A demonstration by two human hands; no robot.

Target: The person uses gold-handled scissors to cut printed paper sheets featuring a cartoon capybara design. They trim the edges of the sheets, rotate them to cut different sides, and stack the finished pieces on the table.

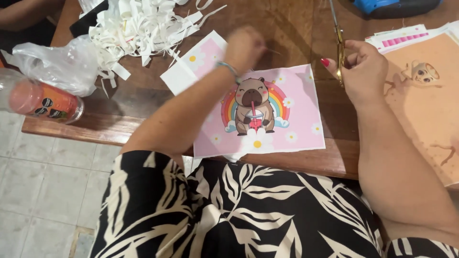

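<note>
A pink printed sheet (287, 129) with a cartoon capybara, rainbow and daisies lies on the wooden table (296, 28) in front of me. My left hand (244, 48) hovers blurred above the sheet's upper left corner, fingers closed; whether it pinches anything I cannot tell. A thin bracelet circles its wrist. To the right of the sheet, my right hand (366, 71) grips gold-handled scissors (337, 38) whose blades point away from me.
A heap of white paper strips (143, 24) lies at the far left, with a clear plastic bag (57, 64) and an orange-labelled bottle (40, 100) near the table's left end. A peach-coloured printed sheet (425, 95) lies at right, a blue object (392, 5) behind.
</note>
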